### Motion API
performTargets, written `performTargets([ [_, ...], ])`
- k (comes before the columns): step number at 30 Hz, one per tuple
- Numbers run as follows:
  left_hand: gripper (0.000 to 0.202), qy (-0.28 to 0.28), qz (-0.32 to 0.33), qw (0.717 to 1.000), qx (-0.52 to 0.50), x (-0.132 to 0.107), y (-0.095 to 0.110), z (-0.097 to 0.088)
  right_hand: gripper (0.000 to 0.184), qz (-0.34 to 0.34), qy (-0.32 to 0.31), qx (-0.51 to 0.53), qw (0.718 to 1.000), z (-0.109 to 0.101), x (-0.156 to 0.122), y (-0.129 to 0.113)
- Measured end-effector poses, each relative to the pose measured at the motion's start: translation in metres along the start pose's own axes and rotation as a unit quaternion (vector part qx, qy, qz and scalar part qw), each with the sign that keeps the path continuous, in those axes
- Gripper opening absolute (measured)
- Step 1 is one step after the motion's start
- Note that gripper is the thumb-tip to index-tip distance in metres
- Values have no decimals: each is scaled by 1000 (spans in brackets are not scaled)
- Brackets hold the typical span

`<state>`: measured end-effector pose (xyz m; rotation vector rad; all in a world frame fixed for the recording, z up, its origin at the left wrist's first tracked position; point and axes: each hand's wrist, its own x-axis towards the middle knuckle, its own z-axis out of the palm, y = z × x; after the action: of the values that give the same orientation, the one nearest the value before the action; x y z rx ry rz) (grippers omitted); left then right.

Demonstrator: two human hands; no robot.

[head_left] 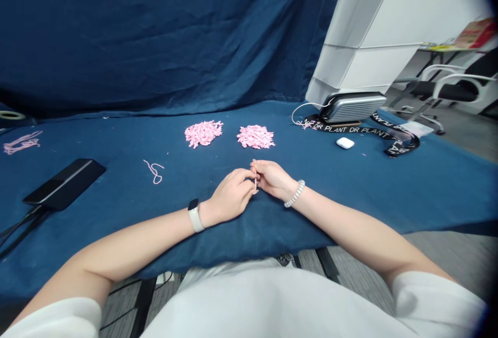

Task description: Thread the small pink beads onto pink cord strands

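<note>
The person's left hand (229, 197) and right hand (273, 178) meet over the blue cloth (303, 164), near its front edge. Fingertips of both pinch a short pink strand (256, 181), which stands between them, mostly hidden by the fingers. Just beyond lie two pink heaps, the left heap (203, 134) and the right heap (256, 136), side by side with a gap between. A loose yarn (154, 172) curls on the cloth to the left; the white case (345, 143) sits to the right, near the black strap (350, 130).
</note>
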<state>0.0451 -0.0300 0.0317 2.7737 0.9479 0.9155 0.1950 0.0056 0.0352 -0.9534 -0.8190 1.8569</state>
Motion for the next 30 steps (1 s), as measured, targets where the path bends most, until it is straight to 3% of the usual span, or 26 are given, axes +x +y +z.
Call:
performTargets([
  [4, 14, -2, 39, 999, 37, -1, 2, -2, 24, -3, -4, -3, 1000, 4, 0, 6],
  [20, 18, -36, 65, 997, 26, 0, 6, -2, 26, -15, 15, -25, 999, 10, -5, 9],
  [30, 23, -65, 151, 967, 193, 4, 7, 1, 24, 14, 12, -48, 999, 6, -4, 7],
])
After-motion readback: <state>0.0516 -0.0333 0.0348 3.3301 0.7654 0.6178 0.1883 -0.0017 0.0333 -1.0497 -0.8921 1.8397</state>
